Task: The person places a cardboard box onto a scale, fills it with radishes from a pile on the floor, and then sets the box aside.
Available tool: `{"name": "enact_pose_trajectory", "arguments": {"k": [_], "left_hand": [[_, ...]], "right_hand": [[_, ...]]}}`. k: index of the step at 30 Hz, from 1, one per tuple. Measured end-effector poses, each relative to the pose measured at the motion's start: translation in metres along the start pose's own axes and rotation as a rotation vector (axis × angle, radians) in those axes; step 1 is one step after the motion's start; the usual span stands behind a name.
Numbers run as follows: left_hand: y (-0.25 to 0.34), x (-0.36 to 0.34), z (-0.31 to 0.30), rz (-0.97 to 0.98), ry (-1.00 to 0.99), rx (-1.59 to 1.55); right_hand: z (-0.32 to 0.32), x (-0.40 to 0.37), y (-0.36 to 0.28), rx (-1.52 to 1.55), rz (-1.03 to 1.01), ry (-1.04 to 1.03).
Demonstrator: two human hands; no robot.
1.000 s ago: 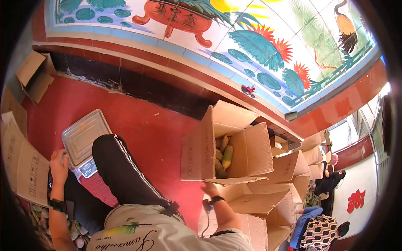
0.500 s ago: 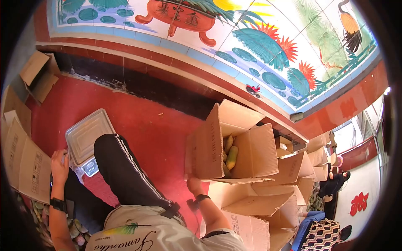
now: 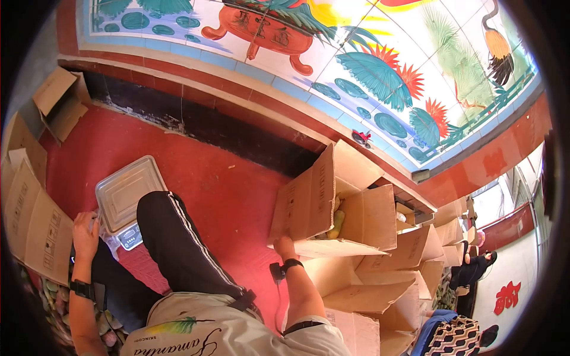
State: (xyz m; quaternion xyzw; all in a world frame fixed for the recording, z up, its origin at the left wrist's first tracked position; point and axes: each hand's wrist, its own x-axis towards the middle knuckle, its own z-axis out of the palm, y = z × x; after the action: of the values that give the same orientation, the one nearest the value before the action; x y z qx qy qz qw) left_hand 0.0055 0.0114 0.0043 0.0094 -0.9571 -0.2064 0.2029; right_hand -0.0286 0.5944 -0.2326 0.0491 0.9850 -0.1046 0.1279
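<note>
While my right hand [image 3: 285, 246] clamps an open brown cardboard box [image 3: 306, 199] by its corner, my left hand [image 3: 86, 234], its grip unclear, is beside a rectangular silver-topped scale [image 3: 132, 193].

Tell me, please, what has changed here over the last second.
The right hand has moved forward onto the near-left corner of the open cardboard box, which has shifted forward and turned or tipped rightward, showing less of the long green-yellow produce inside. The left hand stays beside the weighing scale, which hasn't moved.
</note>
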Motion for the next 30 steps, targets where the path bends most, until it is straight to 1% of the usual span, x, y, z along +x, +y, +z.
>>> {"name": "enact_pose_trajectory", "arguments": {"k": [1,2,4,5,7,10,13,15,17,19,20,21,23,25,26,27,28,29,30], "left_hand": [[0.0,-0.001,-0.001,-0.004,0.004,-0.001],[0.001,-0.002,-0.001,-0.009,0.005,0.002],[0.0,-0.003,-0.002,-0.017,0.009,0.004],[0.0,-0.003,-0.002,-0.015,0.001,0.014],[-0.003,-0.003,-0.001,-0.006,-0.008,0.021],[-0.004,-0.002,0.005,-0.007,-0.023,0.032],[-0.001,-0.003,0.005,0.013,-0.024,0.052],[0.003,-0.002,0.004,0.037,-0.001,0.058],[0.003,-0.002,0.004,0.031,-0.015,0.044],[0.002,-0.002,0.004,0.026,-0.031,0.031],[0.0,-0.002,0.004,0.023,-0.045,0.049],[0.0,-0.003,0.005,0.02,-0.059,0.068],[0.003,-0.002,0.003,0.018,-0.06,0.044],[0.004,-0.002,0.003,0.013,-0.06,0.022],[0.004,-0.003,0.004,0.023,-0.043,0.018],[0.003,-0.003,0.005,0.032,-0.025,0.014],[0.002,-0.003,0.006,0.029,-0.022,0.012],[0.001,-0.004,0.006,0.034,-0.018,0.026],[0.001,-0.005,0.006,0.039,-0.012,0.041]], "right_hand": [[0.002,0.005,0.001,-0.021,-0.023,-0.094],[0.007,0.008,-0.001,-0.024,-0.028,-0.091],[0.011,0.006,-0.007,-0.04,0.088,-0.204],[0.011,0.003,-0.005,-0.042,0.088,-0.203],[-0.011,-0.016,-0.016,0.005,0.001,-0.16],[-0.028,-0.041,-0.01,0.037,-0.013,-0.118],[-0.043,-0.071,0.02,0.038,0.027,-0.063],[-0.049,-0.095,0.057,-0.086,0.103,0.032],[-0.081,-0.122,0.077,-0.36,0.351,-0.04],[-0.122,-0.154,0.097,-0.498,0.565,0.045],[-0.15,-0.175,0.094,-0.634,0.623,0.216],[-0.17,-0.192,0.106,-0.627,0.723,0.299],[-0.201,-0.232,0.121,-0.836,0.831,0.556],[-0.198,-0.268,0.167,-1.122,0.93,0.84],[-0.207,-0.275,0.165,-1.126,0.93,0.843],[-0.223,-0.282,0.154,-0.77,1.29,0.79],[-0.233,-0.286,0.148,-0.377,1.605,0.705],[-0.225,-0.294,0.174,-0.378,1.602,0.709],[-0.206,-0.306,0.215,-0.54,1.319,0.241]]}}
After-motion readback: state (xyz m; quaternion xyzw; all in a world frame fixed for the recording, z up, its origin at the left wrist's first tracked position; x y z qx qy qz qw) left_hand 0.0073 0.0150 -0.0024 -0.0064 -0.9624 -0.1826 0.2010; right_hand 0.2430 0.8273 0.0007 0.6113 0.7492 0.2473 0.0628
